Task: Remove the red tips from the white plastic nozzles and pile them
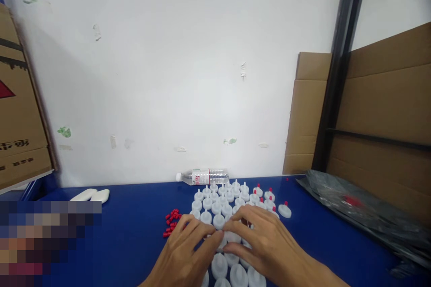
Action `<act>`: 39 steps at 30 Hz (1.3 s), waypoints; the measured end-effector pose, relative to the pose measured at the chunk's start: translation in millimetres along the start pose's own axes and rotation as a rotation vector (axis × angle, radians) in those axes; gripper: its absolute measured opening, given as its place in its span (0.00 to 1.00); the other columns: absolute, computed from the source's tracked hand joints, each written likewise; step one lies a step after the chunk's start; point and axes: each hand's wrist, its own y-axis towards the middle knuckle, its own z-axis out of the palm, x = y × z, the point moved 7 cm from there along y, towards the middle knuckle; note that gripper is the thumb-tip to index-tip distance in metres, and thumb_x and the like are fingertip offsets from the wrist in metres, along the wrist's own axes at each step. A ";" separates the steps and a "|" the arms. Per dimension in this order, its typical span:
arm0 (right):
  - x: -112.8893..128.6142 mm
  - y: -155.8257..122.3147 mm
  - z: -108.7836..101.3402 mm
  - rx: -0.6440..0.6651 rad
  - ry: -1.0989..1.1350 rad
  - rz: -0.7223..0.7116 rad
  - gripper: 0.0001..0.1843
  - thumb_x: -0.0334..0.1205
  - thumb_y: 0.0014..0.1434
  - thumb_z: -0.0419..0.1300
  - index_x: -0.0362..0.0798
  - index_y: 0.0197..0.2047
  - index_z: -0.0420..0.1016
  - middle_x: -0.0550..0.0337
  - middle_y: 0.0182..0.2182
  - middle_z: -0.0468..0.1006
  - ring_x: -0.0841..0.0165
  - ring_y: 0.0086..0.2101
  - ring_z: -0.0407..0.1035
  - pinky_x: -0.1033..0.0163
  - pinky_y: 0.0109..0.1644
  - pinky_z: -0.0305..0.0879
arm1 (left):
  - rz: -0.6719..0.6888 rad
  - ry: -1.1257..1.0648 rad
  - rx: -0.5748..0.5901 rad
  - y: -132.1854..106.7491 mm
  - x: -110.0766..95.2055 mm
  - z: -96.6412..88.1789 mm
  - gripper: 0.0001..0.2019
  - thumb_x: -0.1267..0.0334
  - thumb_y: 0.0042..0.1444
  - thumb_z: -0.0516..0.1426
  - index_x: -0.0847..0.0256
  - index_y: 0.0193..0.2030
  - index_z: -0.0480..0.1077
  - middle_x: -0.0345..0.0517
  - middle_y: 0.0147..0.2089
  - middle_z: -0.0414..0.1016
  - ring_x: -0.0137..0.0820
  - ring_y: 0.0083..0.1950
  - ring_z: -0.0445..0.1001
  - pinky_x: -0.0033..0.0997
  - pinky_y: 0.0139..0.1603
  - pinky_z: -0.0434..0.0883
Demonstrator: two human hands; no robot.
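Observation:
A dense group of white spouted caps (219, 265) stands upright on the blue table. My left hand (190, 251) reaches in from the left with fingers bent, thumb and index tips close together. What they pinch, if anything, is hidden. Opposite it, my right hand (264, 237) curves thumb and fingers around a white spouted cap (232, 236). The fingertips of both hands nearly meet. Several small red caps (173, 217) lie loose beside my left hand. Behind my right hand, some white caps carry red tips on their spouts (270, 195).
A clear plastic bottle (202, 177) lies on its side against the wall. Two white rounded pieces (100, 195) rest at the left back of the blue table (134, 219). Grey plastic bags (363, 215) lie along the right side. Cardboard (384, 103) stands at right, and a carton (20, 112) at left.

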 end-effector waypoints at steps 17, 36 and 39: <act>5.8 -1.2 -3.8 -0.062 0.049 -0.005 0.15 0.39 0.68 0.60 0.49 0.57 0.71 0.54 0.47 0.82 0.62 0.44 0.78 0.58 0.48 0.75 | -0.068 0.047 -0.053 3.3 9.5 -6.5 0.13 0.77 0.67 0.50 0.64 0.51 0.72 0.45 0.38 0.79 0.32 0.35 0.73 0.35 0.41 0.67; 14.9 -4.2 -4.8 -0.059 0.199 -0.110 0.14 0.39 0.71 0.57 0.47 0.58 0.70 0.53 0.46 0.84 0.67 0.42 0.80 0.64 0.47 0.74 | -0.090 -0.093 0.024 -5.9 8.5 11.5 0.12 0.80 0.63 0.47 0.59 0.36 0.63 0.42 0.28 0.68 0.30 0.28 0.65 0.28 0.27 0.62; 15.1 -5.1 -4.1 -0.077 0.213 -0.129 0.15 0.38 0.71 0.58 0.47 0.59 0.69 0.52 0.45 0.84 0.67 0.43 0.80 0.63 0.47 0.75 | -0.087 -0.095 0.017 -4.2 8.1 9.3 0.12 0.80 0.62 0.46 0.58 0.36 0.62 0.42 0.28 0.69 0.30 0.28 0.66 0.28 0.26 0.62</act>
